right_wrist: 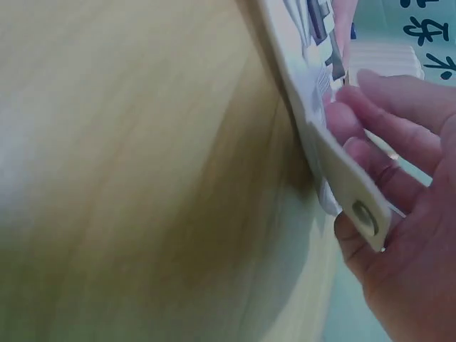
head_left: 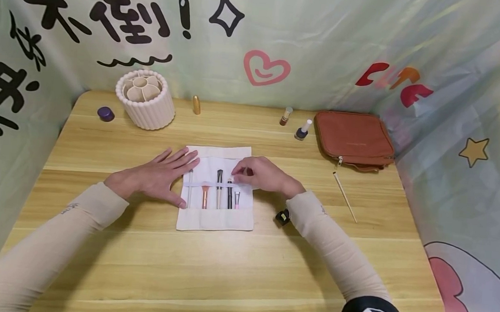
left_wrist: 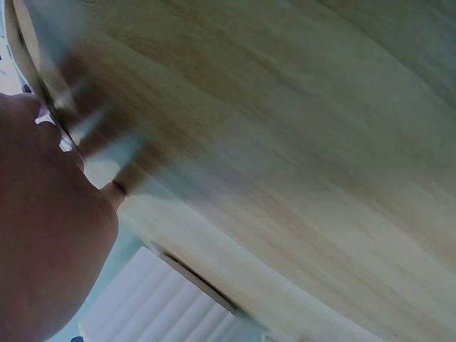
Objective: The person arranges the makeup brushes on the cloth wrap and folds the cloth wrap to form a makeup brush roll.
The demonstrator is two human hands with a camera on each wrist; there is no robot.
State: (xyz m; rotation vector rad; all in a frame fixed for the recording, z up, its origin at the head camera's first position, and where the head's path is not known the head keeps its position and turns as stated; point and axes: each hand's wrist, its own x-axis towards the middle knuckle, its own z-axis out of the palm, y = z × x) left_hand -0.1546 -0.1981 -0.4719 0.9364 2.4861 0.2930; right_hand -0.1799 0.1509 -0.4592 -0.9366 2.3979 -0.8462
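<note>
A white brush roll (head_left: pixel 216 220) lies unfolded on the table, with several makeup brushes standing in its pockets under a cross band. My left hand (head_left: pixel 156 176) rests spread along the roll's left edge. At the right side, my right hand (head_left: pixel 257 173) pinches the upper end of a black-handled makeup brush (head_left: pixel 230 197). Beside that brush are a short pink brush (head_left: pixel 236 200) and a dark-tipped brush (head_left: pixel 219 190); a copper-coloured brush (head_left: pixel 205 196) stands farther left. In the right wrist view, a strap with a snap button (right_wrist: pixel 365 217) sticks out below my curled fingers.
A white ribbed holder (head_left: pixel 149 111), a purple lid (head_left: pixel 105 114) and a gold tube (head_left: pixel 196 105) stand at the back left. Two small bottles, one dark blue (head_left: pixel 301 131), stand near a brown zipped pouch (head_left: pixel 354 136). A thin white stick (head_left: pixel 344 196) lies on the right.
</note>
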